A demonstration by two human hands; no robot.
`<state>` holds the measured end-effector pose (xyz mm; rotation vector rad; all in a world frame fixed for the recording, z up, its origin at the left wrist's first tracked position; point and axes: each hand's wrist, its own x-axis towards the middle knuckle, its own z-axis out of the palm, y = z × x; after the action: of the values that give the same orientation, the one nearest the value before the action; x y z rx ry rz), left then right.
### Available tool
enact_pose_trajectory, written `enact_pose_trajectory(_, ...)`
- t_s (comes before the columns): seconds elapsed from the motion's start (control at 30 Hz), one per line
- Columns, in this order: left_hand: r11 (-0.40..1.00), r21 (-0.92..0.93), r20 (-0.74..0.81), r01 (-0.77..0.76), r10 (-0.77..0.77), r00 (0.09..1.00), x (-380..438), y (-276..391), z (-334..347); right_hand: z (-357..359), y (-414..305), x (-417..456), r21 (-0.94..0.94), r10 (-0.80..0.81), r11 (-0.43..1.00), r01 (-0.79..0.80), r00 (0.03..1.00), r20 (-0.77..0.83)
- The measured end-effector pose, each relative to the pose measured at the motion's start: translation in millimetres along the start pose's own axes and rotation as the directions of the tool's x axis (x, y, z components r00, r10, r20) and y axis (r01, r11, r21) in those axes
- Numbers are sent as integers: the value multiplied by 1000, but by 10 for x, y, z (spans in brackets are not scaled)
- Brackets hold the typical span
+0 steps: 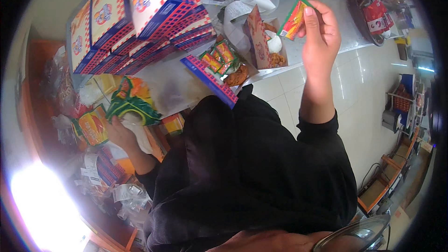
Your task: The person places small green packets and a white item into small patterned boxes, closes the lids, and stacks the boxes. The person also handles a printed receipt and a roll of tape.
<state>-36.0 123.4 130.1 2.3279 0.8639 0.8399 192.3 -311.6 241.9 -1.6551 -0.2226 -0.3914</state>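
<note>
My right hand (320, 29) holds a red and yellow sauce sachet with a green edge (294, 19) above the counter, pinched under the thumb. Below it stands an open printed carton (258, 43) with fried chicken (278, 60) and a white wrapped item (274, 44) inside. Nearer me, a second open carton (210, 81) tilts over the counter's edge; several sauce sachets (220, 56) lie on its fried chicken (236, 76). On the left, my left hand (120, 133) grips the edge of a green and yellow plastic bag (131, 103). Its fingertips are partly hidden.
Closed printed cartons (105, 17) are stacked at the back left of the metal counter (171, 85). Paper receipts (245, 5) lie behind the open cartons. A yellow packet (92, 126) and clear plastic bags (131, 196) sit in the shelving to my left. Tiled floor (350, 80) spreads to the right.
</note>
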Motion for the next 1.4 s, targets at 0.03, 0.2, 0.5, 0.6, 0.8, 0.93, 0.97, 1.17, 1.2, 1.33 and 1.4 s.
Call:
enact_pose_trajectory(0.03,999,36,30,28,-29,999,68,55,12,-137,157,64,-95,85,992,-79,995,58)
enact_pose_trajectory(0.2,885,419,234,-204,112,966,259,-108,218,-302,708,-166,-558,263,825,-89,934,240)
enact_pose_trajectory(0.5,409,-176,497,-896,822,277,-1,1867,1082,-322,795,-376,-786,435,615,64,804,406)
enact_pose_trajectory(0.6,448,-246,476,-860,828,295,-147,1877,1150,-682,881,-177,-739,285,646,190,838,464)
enact_pose_trajectory(0.8,583,-473,596,-661,764,247,-585,2019,1118,-777,692,-257,-520,-93,680,517,764,638)
enact_pose_trajectory(0.93,730,-664,733,-162,678,53,-593,1879,1274,-600,811,-511,-174,157,985,-7,468,869)
enact_pose_trajectory(0.97,753,-654,753,-67,657,30,-573,1846,1338,-620,920,-525,-143,153,988,-54,430,890)
enact_pose_trajectory(1.17,764,-641,763,71,645,-51,-481,1823,1519,-472,816,-630,-14,36,995,-99,225,974)
enact_pose_trajectory(1.2,737,-676,737,29,675,13,-468,1850,1525,-432,757,-636,3,19,992,-127,171,985)
enact_pose_trajectory(1.33,710,-704,709,-1,704,41,-414,1761,1546,-296,631,-706,-12,3,999,50,182,983)
enact_pose_trajectory(1.4,632,-775,626,-22,771,120,-480,1741,1563,-249,576,-734,-95,47,955,280,174,984)
